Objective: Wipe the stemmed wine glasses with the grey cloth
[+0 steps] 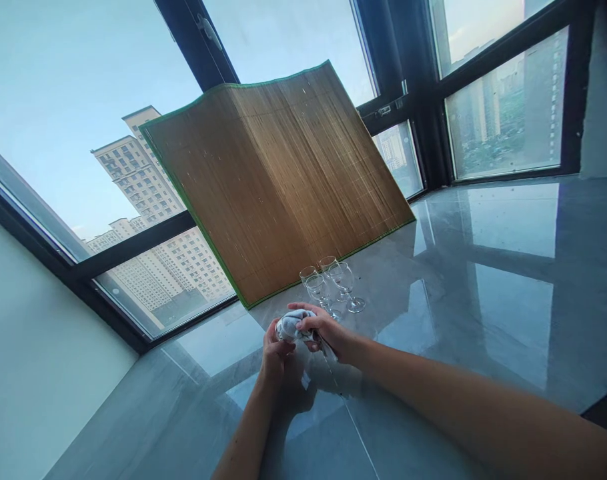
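A pale, crumpled cloth [311, 315] is bunched between my two hands, just above the floor. My left hand [274, 350] curls around the left side of the bundle, on what looks like a glass [286, 327] mostly covered by cloth and fingers. From the right, my right hand [328, 328] grips the cloth, and a loose end hangs below its fingers. Beyond my hands, several clear stemmed glasses [342, 279] stand upright close together on the shiny grey tiles.
A brown woven mat [283, 180] with green edging leans against the dark-framed windows [148, 240] behind the glasses. Glossy grey tiled floor [458, 320] spreads around me and reflects the windows. A pale wall [38, 353] rises on the left.
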`<state>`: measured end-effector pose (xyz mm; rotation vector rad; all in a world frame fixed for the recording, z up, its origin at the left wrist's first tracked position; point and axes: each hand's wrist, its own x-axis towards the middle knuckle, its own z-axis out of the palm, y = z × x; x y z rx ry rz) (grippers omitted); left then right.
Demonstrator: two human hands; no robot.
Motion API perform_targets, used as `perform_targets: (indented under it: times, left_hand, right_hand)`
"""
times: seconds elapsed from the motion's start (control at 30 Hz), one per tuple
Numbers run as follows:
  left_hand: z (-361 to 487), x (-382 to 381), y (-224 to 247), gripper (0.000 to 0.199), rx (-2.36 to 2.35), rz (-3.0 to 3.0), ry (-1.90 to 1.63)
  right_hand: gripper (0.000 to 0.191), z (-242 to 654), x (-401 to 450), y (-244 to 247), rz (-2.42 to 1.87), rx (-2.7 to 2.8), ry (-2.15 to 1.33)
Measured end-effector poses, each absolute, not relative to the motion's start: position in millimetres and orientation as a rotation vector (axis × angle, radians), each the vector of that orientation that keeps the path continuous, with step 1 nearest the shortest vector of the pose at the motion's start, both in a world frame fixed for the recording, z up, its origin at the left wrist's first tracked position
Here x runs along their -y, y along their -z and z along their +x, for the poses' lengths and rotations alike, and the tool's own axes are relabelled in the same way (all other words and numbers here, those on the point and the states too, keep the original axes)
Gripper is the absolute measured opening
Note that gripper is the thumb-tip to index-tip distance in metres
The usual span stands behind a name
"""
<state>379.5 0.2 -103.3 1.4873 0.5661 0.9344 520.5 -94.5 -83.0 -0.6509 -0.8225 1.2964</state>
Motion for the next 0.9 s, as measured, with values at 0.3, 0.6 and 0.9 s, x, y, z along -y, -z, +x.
perform_targets:
  times: [0.3, 0.6, 0.9]
  left_hand:
    - [379.5, -1.5, 103.1, 0.038, -0.594, 1.456, -0.962]
    - [378.7, -3.7, 104.4, 0.038, -0.578, 1.411, -0.981]
    - [377.8, -2.3, 100.5, 0.042, -0.572, 1.313, -0.974]
  right_hand:
    - [0.062, 521.8, 94.4, 82.1, -0.624, 0.831, -1.321]
    - [0.059, 523.5, 92.0, 83.8, -0.604, 0.847, -1.323]
    - [0.061, 525.1, 94.2, 78.5, -0.577, 0.832, -1.359]
